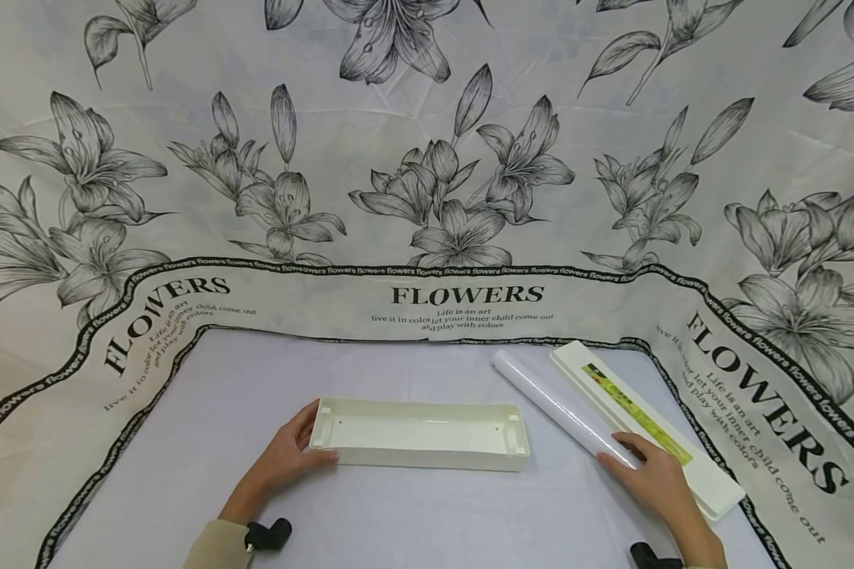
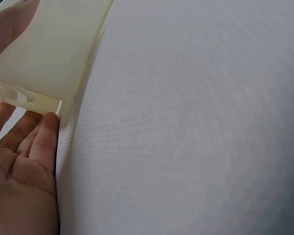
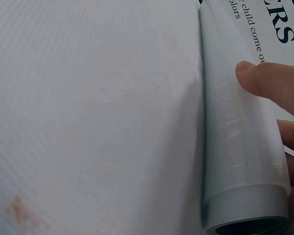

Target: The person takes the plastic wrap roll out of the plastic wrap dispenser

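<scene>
In the head view, a long cream plastic box (image 1: pixel 427 457) sits open side up near the middle of the table, nothing inside it. My left hand (image 1: pixel 282 454) holds its left end, thumb on the front wall and fingers at the end wall. The left wrist view shows fingertips (image 2: pixel 50 122) against the end of the box, by a cut-out. To the right, a roll of clear plastic wrap (image 1: pixel 551 399) lies slanted on the cloth. My right hand (image 1: pixel 656 480) grips its near end, the thumb (image 3: pixel 257 78) over the top and the other fingers on the far side.
Right beside the roll lies a long white lid (image 1: pixel 715 486) with a yellow-green label (image 1: pixel 636 415), at the same slant. White cloth (image 1: pixel 427 521) covers the table. A flower-printed sheet (image 1: pixel 427 237) with lettering rises behind and along both sides.
</scene>
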The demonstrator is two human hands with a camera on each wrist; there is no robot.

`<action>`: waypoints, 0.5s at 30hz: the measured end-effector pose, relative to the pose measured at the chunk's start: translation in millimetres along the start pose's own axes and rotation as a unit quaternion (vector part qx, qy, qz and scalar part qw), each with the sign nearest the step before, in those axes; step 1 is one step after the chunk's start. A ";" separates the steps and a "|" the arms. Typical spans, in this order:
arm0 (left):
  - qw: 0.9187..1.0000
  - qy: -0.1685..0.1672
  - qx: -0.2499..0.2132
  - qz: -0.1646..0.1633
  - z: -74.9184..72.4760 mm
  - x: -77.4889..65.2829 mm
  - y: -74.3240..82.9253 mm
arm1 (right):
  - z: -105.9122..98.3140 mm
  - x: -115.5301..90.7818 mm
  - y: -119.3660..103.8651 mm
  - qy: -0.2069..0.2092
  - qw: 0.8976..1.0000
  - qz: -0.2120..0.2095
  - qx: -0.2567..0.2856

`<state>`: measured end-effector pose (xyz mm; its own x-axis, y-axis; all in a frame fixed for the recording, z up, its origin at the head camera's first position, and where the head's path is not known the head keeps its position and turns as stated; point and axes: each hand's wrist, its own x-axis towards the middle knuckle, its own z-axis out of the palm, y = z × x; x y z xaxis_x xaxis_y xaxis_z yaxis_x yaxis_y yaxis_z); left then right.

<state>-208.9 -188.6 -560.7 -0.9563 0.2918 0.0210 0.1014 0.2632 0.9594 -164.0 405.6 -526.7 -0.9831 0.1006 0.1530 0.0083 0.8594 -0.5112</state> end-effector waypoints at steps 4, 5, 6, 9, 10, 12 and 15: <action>1.000 0.000 -0.005 0.000 -0.3 -0.1 0.1 | -0.6 -0.8 -0.8 0.002 1.000 0.007 0.003; 1.000 0.000 -0.003 0.001 -0.3 -0.2 0.1 | -1.0 -0.9 -1.5 0.001 1.000 0.011 0.004; 1.000 -0.001 -0.001 0.001 -0.2 -0.1 0.0 | -2.0 -0.7 -2.5 -0.001 1.000 0.014 0.007; 1.000 0.002 -0.003 -0.007 -0.2 0.0 0.4 | -4.1 0.2 -6.1 -0.002 1.000 0.024 0.007; 1.000 0.003 -0.005 -0.010 -0.1 0.2 0.6 | -4.9 0.6 -7.2 -0.002 1.000 0.027 0.008; 1.000 0.003 -0.007 -0.011 -0.3 0.4 0.7 | -5.6 0.9 -8.9 0.002 1.000 0.028 0.008; 1.000 0.005 -0.014 -0.013 -0.2 0.6 0.7 | -6.0 1.1 -10.5 0.007 1.000 0.026 0.006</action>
<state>-209.5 -188.5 -560.0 -0.9611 0.2763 -0.0014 0.0691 0.2455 0.9669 -164.2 399.7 -516.1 -0.9787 0.1519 0.1383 0.0569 0.8472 -0.5282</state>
